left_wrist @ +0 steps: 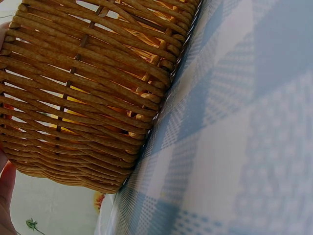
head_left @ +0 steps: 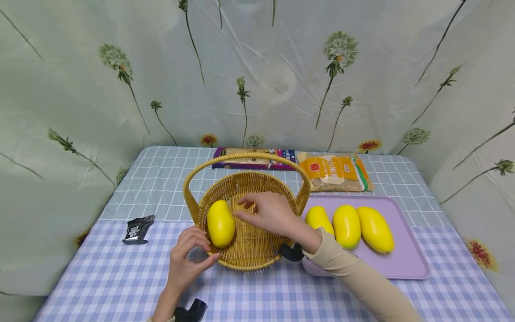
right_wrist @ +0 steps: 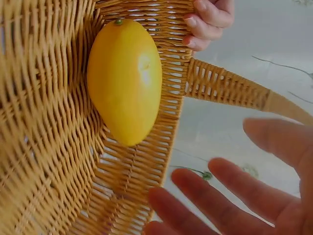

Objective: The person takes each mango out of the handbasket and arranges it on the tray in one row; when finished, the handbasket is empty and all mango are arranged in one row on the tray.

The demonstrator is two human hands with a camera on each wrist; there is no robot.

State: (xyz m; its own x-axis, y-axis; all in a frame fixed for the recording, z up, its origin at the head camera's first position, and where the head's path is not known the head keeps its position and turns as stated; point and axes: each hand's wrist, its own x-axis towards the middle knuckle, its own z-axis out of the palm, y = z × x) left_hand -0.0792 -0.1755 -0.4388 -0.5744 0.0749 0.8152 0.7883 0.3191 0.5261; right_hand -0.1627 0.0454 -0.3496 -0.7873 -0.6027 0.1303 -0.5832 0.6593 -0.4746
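A yellow mango (head_left: 221,223) lies inside a woven wicker basket (head_left: 249,267) against its left side; the right wrist view shows the same mango (right_wrist: 124,81) close up, stem end at top. My left hand (head_left: 189,255) grips the basket's front-left rim, fingertips over the edge. In the left wrist view the basket's woven wall (left_wrist: 83,98) hides most of that hand. My right hand (head_left: 271,212) hovers over the basket, just right of the mango, fingers loosely bent and holding nothing. To the right, three mangoes (head_left: 347,226) lie on a lilac tray (head_left: 406,264).
The basket's tall arched handle (head_left: 245,155) rises over its opening. Behind stand a purple-edged noodle packet (head_left: 257,164) and an orange grain bag (head_left: 335,172). A small black wrapper (head_left: 137,229) lies at left on the checked tablecloth (head_left: 120,277). A flowered curtain (head_left: 277,80) hangs behind.
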